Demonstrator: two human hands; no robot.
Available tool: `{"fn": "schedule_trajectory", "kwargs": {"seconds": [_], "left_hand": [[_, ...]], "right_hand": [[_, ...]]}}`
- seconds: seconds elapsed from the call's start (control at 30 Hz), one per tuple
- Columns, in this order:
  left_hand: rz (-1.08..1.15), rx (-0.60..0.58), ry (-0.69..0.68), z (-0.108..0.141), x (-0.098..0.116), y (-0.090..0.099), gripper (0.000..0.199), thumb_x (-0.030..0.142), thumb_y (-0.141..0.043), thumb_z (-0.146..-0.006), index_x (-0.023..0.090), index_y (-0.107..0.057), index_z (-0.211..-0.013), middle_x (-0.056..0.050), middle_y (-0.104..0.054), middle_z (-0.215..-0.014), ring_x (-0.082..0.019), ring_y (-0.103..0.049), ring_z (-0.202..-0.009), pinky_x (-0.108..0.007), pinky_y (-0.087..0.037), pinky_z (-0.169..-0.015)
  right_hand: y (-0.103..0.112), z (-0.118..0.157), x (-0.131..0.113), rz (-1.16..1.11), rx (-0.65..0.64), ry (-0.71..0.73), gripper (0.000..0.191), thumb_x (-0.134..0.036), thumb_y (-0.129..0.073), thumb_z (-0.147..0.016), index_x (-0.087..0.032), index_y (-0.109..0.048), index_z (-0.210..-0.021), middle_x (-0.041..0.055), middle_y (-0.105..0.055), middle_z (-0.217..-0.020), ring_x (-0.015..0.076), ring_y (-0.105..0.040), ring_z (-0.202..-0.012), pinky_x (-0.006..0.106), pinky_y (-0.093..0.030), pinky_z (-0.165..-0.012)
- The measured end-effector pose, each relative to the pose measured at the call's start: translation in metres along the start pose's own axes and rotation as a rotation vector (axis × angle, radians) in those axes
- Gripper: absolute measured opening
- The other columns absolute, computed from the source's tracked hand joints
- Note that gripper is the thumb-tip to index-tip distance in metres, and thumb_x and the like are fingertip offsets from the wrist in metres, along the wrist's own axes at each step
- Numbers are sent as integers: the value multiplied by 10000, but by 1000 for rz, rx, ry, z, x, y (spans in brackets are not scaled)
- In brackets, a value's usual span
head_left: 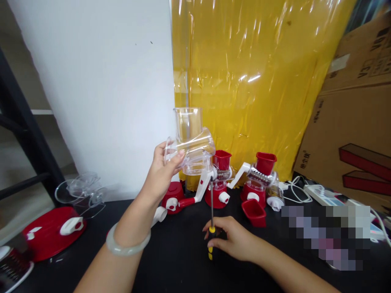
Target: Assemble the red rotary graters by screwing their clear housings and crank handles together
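My left hand (163, 169), with a pale bangle (128, 246) on its wrist, grips a clear plastic grater housing (192, 142) and holds it up above the table. The housing's square feed chute points upward. Below and to the right, my right hand (232, 238) is closed around the black-and-yellow handle of a screwdriver (211, 215). The shaft stands upright, its tip level with the lower side of the housing. Whether the tip touches the housing or only overlaps it in view, I cannot tell.
Two red-and-white rotary graters (218, 191), (258, 179) stand at the back. A red pusher (254, 212) lies before them. At left are a red base (55, 232), clear parts (84, 191) and a grating drum (14, 266). A power strip (330, 197) and cardboard box (351, 118) are at right.
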State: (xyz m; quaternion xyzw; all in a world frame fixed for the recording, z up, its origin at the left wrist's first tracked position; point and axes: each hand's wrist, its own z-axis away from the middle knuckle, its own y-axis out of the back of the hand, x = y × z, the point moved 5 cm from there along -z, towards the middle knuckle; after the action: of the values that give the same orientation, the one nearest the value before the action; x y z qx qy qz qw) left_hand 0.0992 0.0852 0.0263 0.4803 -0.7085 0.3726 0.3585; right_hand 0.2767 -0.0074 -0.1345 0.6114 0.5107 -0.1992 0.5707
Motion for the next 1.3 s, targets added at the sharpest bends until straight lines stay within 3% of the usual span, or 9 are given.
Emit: {"fn": "schedule_trajectory", "kwargs": {"seconds": [0.2, 0.6, 0.93, 1.3], "left_hand": [[13, -95, 15, 5, -1, -9, 632, 486, -813, -734, 281, -451, -1210, -60, -522, -1345, -209, -652, -1045, -290, -595, -794], [-61, -70, -35, 6, -2, -10, 696, 496, -799, -732, 254, -411, -1256, -63, -467, -1313, -183, -622, -1041, -333, -549, -896], [-104, -133, -5, 8, -8, -14, 751, 526, -788, -719, 264, -375, -1288, -69, -453, -1290, -179, -596, -973, -433, -506, -957], [-116, -172, -7, 8, -13, -16, 757, 533, -770, -743, 259, -357, -1316, -88, -443, -1326, -187, -589, -1012, -420, -489, -979]], "right_hand": [[-1, -1, -2, -1, -2, -5, 231, -282, -793, -843, -173, -729, -1036, 54, -768, -943, 204, -706, -841, 279, -551, -744], [-1, -2, -4, 26, 9, -17, 210, -232, -794, -839, -172, -732, -1030, 38, -768, -941, 182, -695, -819, 252, -525, -730], [1, -1, -5, 36, 12, -28, 189, -211, -780, -851, -174, -720, -1027, 38, -758, -952, 187, -689, -825, 258, -511, -718], [1, -2, 0, 24, 26, -41, 190, -223, -768, -852, -178, -711, -1028, 44, -757, -961, 198, -687, -838, 275, -514, -729]]}}
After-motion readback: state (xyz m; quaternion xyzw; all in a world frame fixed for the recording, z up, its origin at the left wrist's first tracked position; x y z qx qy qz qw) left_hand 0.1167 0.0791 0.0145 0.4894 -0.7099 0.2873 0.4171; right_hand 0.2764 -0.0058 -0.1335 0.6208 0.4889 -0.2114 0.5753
